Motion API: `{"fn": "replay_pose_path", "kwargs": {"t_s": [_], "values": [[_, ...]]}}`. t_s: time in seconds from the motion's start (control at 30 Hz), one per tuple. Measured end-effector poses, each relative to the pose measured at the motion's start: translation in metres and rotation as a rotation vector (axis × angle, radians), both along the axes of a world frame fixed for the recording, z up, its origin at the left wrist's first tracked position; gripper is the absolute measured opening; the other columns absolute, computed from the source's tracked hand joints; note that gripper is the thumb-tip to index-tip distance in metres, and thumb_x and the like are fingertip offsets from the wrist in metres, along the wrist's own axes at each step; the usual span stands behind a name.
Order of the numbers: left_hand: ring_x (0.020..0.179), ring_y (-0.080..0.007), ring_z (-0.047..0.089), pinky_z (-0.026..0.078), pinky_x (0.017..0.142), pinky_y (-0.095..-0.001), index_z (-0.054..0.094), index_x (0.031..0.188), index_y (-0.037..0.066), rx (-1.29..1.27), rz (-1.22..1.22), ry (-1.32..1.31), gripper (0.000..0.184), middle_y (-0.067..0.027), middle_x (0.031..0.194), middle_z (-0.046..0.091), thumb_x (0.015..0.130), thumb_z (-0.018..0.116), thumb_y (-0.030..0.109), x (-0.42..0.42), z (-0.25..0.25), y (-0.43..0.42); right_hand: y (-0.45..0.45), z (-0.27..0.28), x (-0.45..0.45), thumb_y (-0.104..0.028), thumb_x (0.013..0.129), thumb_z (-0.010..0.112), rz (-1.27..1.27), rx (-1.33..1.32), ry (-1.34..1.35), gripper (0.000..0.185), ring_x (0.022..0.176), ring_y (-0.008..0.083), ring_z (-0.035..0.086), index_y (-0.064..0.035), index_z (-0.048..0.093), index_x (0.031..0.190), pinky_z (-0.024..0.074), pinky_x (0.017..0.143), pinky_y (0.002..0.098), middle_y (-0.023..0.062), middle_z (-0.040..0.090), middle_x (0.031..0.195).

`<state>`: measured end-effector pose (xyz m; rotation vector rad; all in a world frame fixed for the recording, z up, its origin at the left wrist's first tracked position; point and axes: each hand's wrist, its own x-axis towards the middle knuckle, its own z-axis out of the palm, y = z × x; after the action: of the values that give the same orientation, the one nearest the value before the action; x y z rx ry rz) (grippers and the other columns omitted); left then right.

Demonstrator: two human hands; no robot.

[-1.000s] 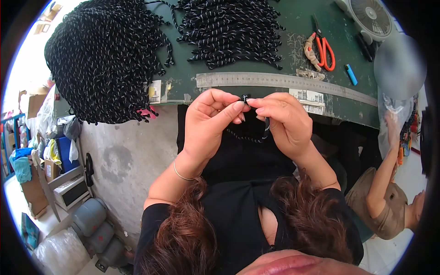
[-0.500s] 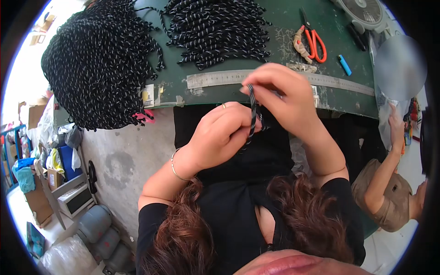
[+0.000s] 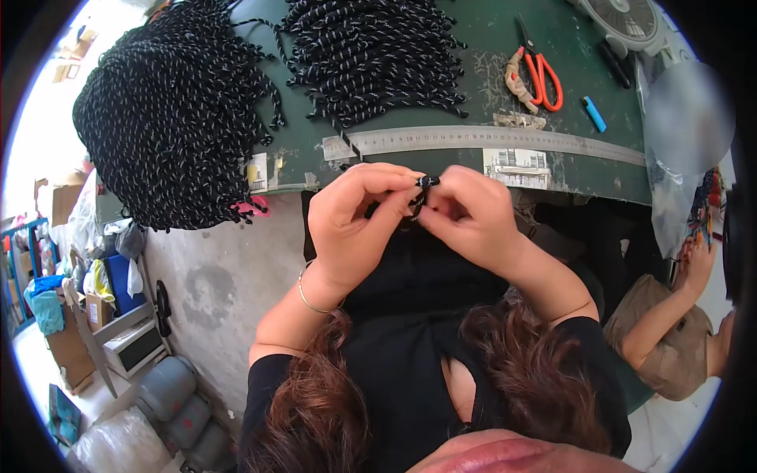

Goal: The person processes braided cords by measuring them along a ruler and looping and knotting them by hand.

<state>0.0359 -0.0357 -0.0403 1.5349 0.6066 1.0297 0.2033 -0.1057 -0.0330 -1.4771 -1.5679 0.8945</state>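
Note:
Between my two hands, just off the table's front edge, is a black cord with white flecks [image 3: 426, 182], bent into a small loop. My left hand [image 3: 359, 209] pinches it between thumb and fingertips. Opposite, my right hand [image 3: 471, 206] grips the same cord with curled fingers; its far fingers are partly hidden. A length of cord trails from behind my left hand up over the steel ruler [image 3: 441, 139]. Beyond the ruler lies a row of similar cords [image 3: 371, 59] with knotted ends. To the left, a large heap of the same cords [image 3: 169, 118] hangs over the table edge.
Red-handled scissors [image 3: 542, 79], a blue lighter [image 3: 594, 114] and a dark slim object [image 3: 617, 63] lie on the green table [image 3: 307, 154]. A fan [image 3: 623, 20] stands at the back right. Another person [image 3: 662, 339] sits at the right. A grey chair [image 3: 177, 402] is lower left.
My right hand has come down and toward my body, and my left hand has turned so its fingertips meet the right's. The cord has gone from a long upright loop to a small one.

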Motion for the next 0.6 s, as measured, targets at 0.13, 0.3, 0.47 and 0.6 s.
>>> {"fn": "replay_pose_path", "kwargs": {"t_s": [0.13,0.3,0.47,0.6], "values": [[0.074,-0.0163,0.066,0.052,0.06,-0.0243,0.063,0.09,-0.004,-0.243,-0.018,-0.079,0.013,-0.0145,0.091,0.068,0.079,0.069,-0.008,0.005,0.004,-0.004,0.005,-0.003,0.01,0.003,0.066,0.074,0.071,0.705,-0.41,0.019,0.062,0.0181,0.059,-0.0011,0.066,0.082,0.0449,0.05,0.0257,0.0094,0.062,0.08],[0.072,-0.018,0.065,0.052,0.061,-0.025,0.063,0.089,-0.002,0.042,0.041,0.125,0.014,-0.012,0.089,0.068,0.077,0.07,-0.007,0.0,0.001,0.004,0.007,0.001,0.009,0.004,0.067,0.072,0.183,0.887,-0.39,0.019,0.064,0.0209,0.058,-0.0009,0.066,0.085,0.0453,0.052,0.0286,0.0089,0.062,0.08],[0.075,-0.023,0.064,0.053,0.065,-0.0305,0.064,0.087,-0.001,0.443,-0.149,0.165,0.017,-0.0103,0.089,0.068,0.073,0.071,-0.007,0.002,0.003,0.01,0.017,0.035,0.019,0.003,0.073,0.069,0.111,0.703,-0.265,0.014,0.067,0.0206,0.059,0.0009,0.066,0.086,0.0473,0.058,0.0304,0.0089,0.063,0.08],[0.079,-0.0252,0.064,0.052,0.068,-0.0338,0.063,0.086,-0.001,0.583,-0.198,0.049,0.018,-0.0106,0.087,0.068,0.071,0.07,-0.008,0.004,0.023,0.008,0.038,0.022,0.02,-0.003,0.077,0.069,0.03,0.346,-0.108,0.01,0.067,0.023,0.061,0.0009,0.067,0.086,0.0495,0.062,0.0329,0.0107,0.064,0.078]]}}
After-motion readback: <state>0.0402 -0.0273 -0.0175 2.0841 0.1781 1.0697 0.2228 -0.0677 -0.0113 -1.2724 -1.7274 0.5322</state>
